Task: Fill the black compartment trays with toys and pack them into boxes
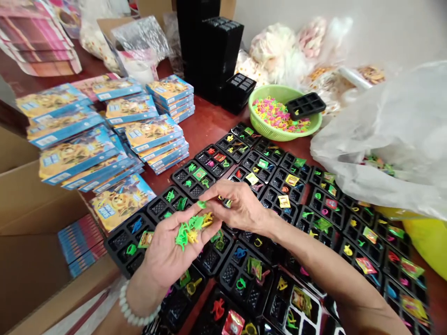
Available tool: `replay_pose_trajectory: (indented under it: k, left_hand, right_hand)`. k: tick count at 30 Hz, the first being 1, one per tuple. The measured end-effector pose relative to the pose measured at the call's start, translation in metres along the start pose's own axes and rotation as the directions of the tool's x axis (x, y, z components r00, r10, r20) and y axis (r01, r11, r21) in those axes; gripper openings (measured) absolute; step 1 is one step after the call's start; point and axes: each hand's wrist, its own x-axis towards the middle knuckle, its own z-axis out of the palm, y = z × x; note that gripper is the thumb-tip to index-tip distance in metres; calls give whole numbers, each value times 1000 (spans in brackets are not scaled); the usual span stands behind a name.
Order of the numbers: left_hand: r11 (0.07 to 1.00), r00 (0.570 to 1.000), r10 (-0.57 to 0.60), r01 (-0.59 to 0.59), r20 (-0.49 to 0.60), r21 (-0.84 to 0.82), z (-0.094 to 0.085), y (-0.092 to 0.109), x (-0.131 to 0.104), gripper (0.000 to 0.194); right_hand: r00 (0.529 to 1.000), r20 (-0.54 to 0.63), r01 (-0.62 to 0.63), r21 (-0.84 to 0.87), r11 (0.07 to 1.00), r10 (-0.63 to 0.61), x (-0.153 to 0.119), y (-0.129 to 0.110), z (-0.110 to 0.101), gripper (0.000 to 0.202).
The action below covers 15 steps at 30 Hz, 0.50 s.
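My left hand (164, 249) is palm up, cupped under a small heap of green plastic figures (186, 229) and yellow plastic figures (193, 236). A pale bead bracelet circles that wrist. Over its fingertips, my right hand (239, 204) is closed in a pinch at a small green plastic figure (201, 204), close to the left thumb tip. Black compartment trays (209, 260) spread beneath both hands. Their compartments hold tiny coloured toys, rings and small packets, such as a green packet (199, 173); others show bare patterned bottoms.
Stacks of blue-and-yellow boxes (77, 151) stand left, above an open carton (21, 260). Behind are stacked black trays (213, 51). A green basket (267, 132) of tiny coloured rings has a black tray (306, 106) resting on it. A plastic bag (391, 125) bulges at right.
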Motion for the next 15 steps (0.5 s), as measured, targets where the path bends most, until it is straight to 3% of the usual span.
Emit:
replay_pose_trajectory:
  k: [2,4,7,11,15]
  left_hand:
    - [998,1000,-9,11,-27,61,1,0,0,35]
    - [994,997,-12,21,-81,106,1,1,-2,45]
    - [993,983,-5,27,-186,113,4,4,-4,56]
    - [995,958,-10,38,-286,91,4,11,-2,61]
    - [998,965,-11,27,-262,55,-3,19,3,61]
  right_hand:
    - [994,-82,-79,-39,996,76,10,20,-16,16]
    - [967,-203,-196,-205,959,154,29,53,-39,20]
    - [881,-393,-448,-510,735,264,65,117,-76,24]
    - [820,-451,-572,-631,524,353,107,181,-100,26]
    - [801,-457,-597,-660,455,387,124,199,-100,32]
